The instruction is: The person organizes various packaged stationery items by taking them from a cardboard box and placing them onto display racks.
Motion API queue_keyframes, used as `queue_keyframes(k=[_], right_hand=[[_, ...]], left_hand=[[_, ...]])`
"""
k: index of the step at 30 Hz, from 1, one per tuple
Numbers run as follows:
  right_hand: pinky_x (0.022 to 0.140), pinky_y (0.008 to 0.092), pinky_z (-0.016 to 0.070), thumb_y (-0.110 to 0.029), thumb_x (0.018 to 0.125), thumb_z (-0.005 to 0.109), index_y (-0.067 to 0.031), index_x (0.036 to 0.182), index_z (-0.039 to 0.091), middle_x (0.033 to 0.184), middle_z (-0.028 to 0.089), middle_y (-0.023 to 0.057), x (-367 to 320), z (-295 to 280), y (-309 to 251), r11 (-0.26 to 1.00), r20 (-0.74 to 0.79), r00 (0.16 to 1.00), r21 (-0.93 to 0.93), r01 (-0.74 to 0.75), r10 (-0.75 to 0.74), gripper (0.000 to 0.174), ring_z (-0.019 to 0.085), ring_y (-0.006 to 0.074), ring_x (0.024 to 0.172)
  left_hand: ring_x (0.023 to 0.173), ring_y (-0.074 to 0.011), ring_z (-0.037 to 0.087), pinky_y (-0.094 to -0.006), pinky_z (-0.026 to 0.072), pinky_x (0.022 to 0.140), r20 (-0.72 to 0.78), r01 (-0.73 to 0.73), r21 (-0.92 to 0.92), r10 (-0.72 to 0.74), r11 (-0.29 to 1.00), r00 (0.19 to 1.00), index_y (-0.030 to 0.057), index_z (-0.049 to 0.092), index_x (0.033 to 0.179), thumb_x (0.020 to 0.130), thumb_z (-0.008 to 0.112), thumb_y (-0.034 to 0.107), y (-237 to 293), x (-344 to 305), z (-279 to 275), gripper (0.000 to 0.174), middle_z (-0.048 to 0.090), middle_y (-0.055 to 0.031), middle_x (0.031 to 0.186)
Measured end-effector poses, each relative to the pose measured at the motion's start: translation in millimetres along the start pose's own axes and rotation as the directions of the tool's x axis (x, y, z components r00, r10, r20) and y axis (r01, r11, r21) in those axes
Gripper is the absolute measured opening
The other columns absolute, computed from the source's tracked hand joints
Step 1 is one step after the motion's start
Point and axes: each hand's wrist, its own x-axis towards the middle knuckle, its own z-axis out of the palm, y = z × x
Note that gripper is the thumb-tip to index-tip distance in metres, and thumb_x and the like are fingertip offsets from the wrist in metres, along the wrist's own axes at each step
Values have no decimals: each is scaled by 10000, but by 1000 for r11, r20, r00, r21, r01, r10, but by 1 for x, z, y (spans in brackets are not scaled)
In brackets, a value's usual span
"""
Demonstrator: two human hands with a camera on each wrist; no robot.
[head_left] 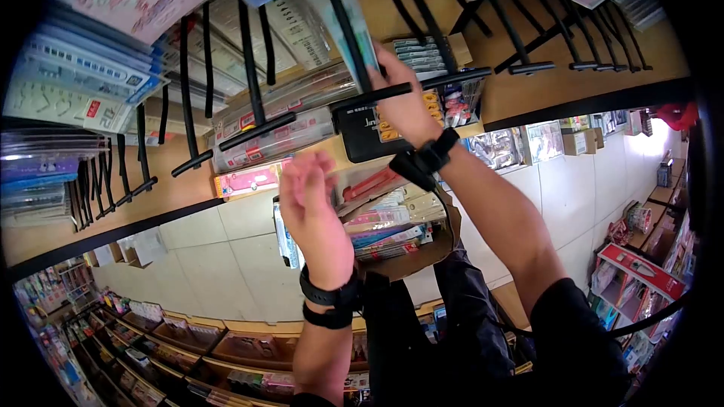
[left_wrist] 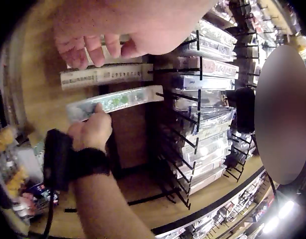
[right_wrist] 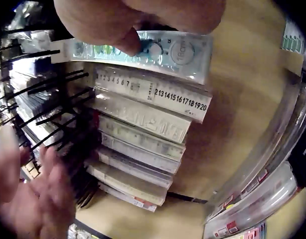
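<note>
My right hand [head_left: 407,105] pinches the lower end of a blue-green packaged ruler [head_left: 364,36], its thumb on the front of the clear sleeve. The top end of that ruler meets a black display hook [left_wrist: 161,93] in the left wrist view. Printed on the ruler [right_wrist: 185,54] is a round length mark. Beside it hang white number rulers [right_wrist: 180,102] in clear sleeves. My left hand [head_left: 311,207] hovers in front of the shelf, holding nothing, its fingers loosely bent. In the right wrist view, that left hand [right_wrist: 36,191] appears blurred at the lower left.
Black hooks [head_left: 253,60] jut from the display. On the shelf lie clear plastic packs [head_left: 275,139] and a black box [head_left: 362,136]. Below, a cardboard box [head_left: 411,264] holds several packaged items. Low shelves [head_left: 188,332] stand behind me across the tiled floor [head_left: 204,275].
</note>
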Motion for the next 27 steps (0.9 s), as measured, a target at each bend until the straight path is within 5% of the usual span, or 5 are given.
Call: queue_keyframes(k=[10, 18, 19, 20, 27], right_hand=[[711, 331, 433, -305, 882, 576, 35, 1015, 567, 823, 585, 94, 78, 27, 23, 990, -8, 993, 69, -120, 121, 365, 510, 165, 792], [849, 421, 427, -185, 837, 563, 56, 1142, 487, 1040, 581, 259, 76, 28, 47, 941, -114, 993, -332, -60, 23, 396, 549, 394, 1017], [850, 445, 418, -207, 817, 577, 68, 1143, 460, 1084, 534, 303, 66, 19, 32, 867, -106, 950, -389, -311, 293, 442, 512, 449, 1031], [754, 353, 435, -66, 763, 531, 45, 1069, 487, 865, 549, 170, 44, 20, 18, 904, -232, 960, -360, -232, 154, 329, 527, 236, 819], [751, 378, 452, 34, 667, 615, -10, 896, 616, 975, 609, 127, -32, -44, -213, 710, 384, 865, -505, 490, -324, 233, 564, 288, 849]], left_hand=[[877, -146, 569, -273, 444, 776, 39, 189, -153, -185, 970, 982, 40, 528, 1022, 923, 503, 120, -19, -48, -39, 130, 604, -73, 938], [867, -236, 611, -334, 488, 778, 375, 307, -356, -166, 882, 912, 16, 500, 1129, 950, 395, 202, 37, -12, 21, 278, 608, -119, 995], [877, -251, 614, -347, 493, 799, 403, 337, -421, -159, 842, 901, 10, 487, 1160, 957, 370, 218, 41, -1, 28, 314, 606, -129, 1030], [921, -260, 604, -365, 480, 856, 439, 380, -460, -167, 802, 883, 7, 467, 1206, 956, 363, 227, 38, 15, 31, 349, 594, -143, 1096], [855, -198, 571, -309, 458, 751, 510, 324, -417, -76, 849, 857, 31, 509, 1163, 952, 391, 288, 46, 82, 67, 352, 593, -100, 1036]])
